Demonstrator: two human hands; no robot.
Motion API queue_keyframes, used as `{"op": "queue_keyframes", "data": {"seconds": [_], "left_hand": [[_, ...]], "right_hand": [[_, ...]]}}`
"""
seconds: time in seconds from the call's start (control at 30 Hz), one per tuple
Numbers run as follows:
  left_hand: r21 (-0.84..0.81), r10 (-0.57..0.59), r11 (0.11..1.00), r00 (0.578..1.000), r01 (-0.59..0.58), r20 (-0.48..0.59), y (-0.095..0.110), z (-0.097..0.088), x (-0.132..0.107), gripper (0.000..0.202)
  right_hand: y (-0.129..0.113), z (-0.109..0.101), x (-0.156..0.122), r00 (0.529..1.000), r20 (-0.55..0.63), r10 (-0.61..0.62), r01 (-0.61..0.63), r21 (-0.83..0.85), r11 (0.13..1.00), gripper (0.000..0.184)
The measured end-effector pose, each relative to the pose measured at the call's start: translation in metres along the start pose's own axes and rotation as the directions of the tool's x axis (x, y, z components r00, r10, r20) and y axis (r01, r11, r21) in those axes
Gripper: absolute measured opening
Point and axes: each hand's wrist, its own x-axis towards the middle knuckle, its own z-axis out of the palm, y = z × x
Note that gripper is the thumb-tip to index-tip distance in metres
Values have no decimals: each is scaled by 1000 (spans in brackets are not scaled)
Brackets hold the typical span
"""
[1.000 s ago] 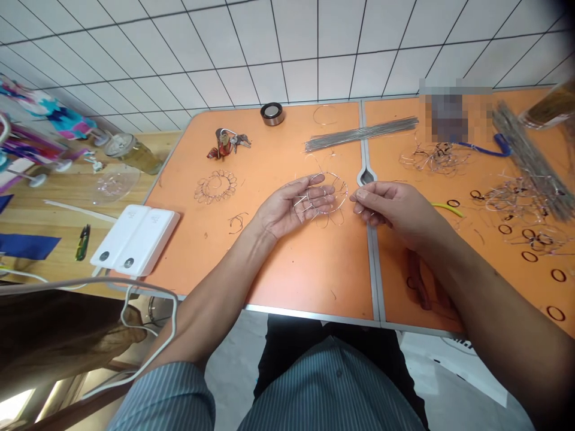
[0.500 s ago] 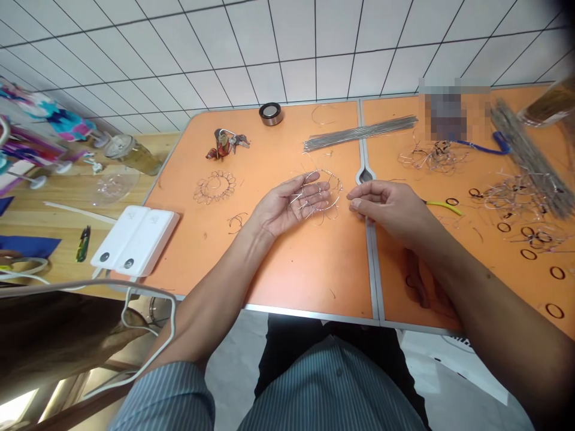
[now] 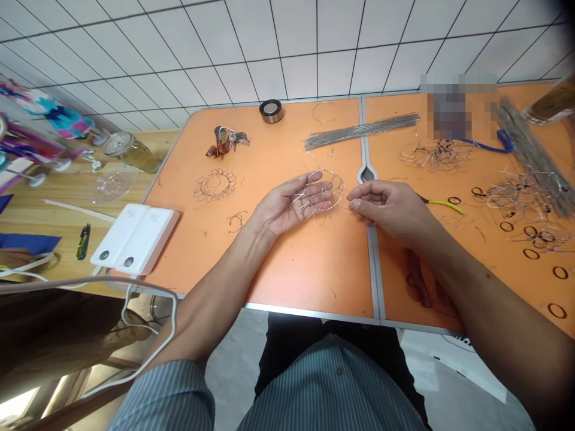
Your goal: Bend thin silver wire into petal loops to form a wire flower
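Observation:
My left hand (image 3: 291,203) lies palm up over the orange table (image 3: 291,269), fingers loosely curled under a round wire ring with looped petals (image 3: 330,194), which it holds. My right hand (image 3: 390,206) is beside it on the right, thumb and fingers pinched together at the ring's right edge, apparently on a thin wire end too fine to make out. A finished looped wire flower (image 3: 215,184) lies on the table to the left of my hands.
A bundle of straight wires (image 3: 362,131) lies behind my hands, tangled wire pieces (image 3: 435,154) and small dark rings (image 3: 530,251) to the right. Yellow-handled pliers (image 3: 442,203) lie by my right wrist. A tape roll (image 3: 271,111), keys (image 3: 224,142) and a white box (image 3: 135,236) are on the left.
My right hand has closed the small gap to the wire ring and now pinches at its right edge. My left hand has turned the ring slightly.

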Motion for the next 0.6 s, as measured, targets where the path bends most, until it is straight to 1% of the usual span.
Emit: {"op": "queue_keyframes", "data": {"seconds": [0.13,0.3,0.4,0.6], "left_hand": [[-4,-12,1000,1000,12,0,0,1,0,46],[1,-21,1000,1000,21,12,-1,1,-2,41],[14,-7,1000,1000,7,20,-1,0,-1,37],[20,4,1000,999,-4,34,-3,-3,2,34]], "right_hand": [[6,0,2,997,1,-73,73,-53,996,10],[12,0,4,993,1,-115,115,-78,990,9],[10,-1,4,992,-7,-124,123,-95,988,9],[0,-6,1,993,-48,-107,101,-107,989,7]]}}
